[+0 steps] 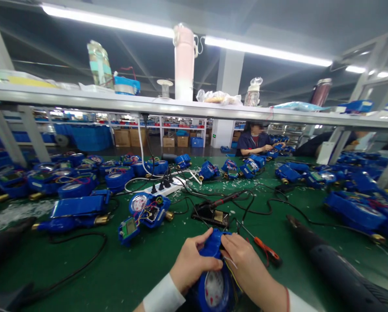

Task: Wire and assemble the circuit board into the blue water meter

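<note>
Both hands are on a blue water meter [213, 288] at the front edge of the bench. My left hand [194, 262] grips the blue plastic part [211, 245] above the round dial, thumb on the near side and fingers at the far side. Across from it, my right hand [242, 260] has its fingers closed on the right edge of that same part. Thin yellow and white wires [233, 274] hang out beside the right fingers. What the right fingertips press on is partly hidden. An orange-handled screwdriver [268, 251] lies just right of my right hand.
A soldering iron stand [210, 215] sits beyond my hands, near an opened meter [150, 210] and a white power strip [167, 187]. Black cables cross the green bench [92, 268]. A dark power tool [330, 264] lies right. A shelf [141, 100] spans overhead; a co-worker [254, 141] sits opposite.
</note>
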{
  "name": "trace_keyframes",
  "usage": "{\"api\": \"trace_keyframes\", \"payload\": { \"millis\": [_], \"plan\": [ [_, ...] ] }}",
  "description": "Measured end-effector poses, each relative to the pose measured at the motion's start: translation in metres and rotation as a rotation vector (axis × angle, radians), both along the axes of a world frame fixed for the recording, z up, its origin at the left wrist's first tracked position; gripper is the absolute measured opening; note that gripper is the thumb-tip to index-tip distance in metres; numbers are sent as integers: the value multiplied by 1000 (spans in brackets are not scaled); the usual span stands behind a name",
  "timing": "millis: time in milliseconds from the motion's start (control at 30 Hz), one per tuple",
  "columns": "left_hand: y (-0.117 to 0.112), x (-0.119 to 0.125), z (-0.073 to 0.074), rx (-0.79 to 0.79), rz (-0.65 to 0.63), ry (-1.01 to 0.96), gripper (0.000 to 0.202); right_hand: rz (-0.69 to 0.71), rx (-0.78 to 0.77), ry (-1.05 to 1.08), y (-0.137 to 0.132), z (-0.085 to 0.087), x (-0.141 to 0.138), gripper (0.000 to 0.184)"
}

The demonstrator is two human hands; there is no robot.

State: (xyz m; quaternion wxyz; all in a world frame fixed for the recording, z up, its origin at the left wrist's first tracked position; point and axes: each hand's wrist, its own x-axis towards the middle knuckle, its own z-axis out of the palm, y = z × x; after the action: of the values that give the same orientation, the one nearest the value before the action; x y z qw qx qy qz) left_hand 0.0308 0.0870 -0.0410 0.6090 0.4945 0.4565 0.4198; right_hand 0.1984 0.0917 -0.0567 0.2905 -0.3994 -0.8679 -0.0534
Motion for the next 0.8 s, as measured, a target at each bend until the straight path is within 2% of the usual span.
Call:
{"api": "trace_keyframes", "payload": {
  "millis": [133,267,533,800],
  "plan": [
    [1,-1,-1,4,0,-1,97,36,7,-90,4,7,1,18],
    [1,1,-3,27,28,17,95,-20,-24,-79,6,8,0,17],
    [-4,9,-5,86,81,100,95,-228,-54,70,-4,-2,1,23],
    [-8,11,-12,142,135,242,90,-270,-138,201,1,-20,5,16]
  ]
}}
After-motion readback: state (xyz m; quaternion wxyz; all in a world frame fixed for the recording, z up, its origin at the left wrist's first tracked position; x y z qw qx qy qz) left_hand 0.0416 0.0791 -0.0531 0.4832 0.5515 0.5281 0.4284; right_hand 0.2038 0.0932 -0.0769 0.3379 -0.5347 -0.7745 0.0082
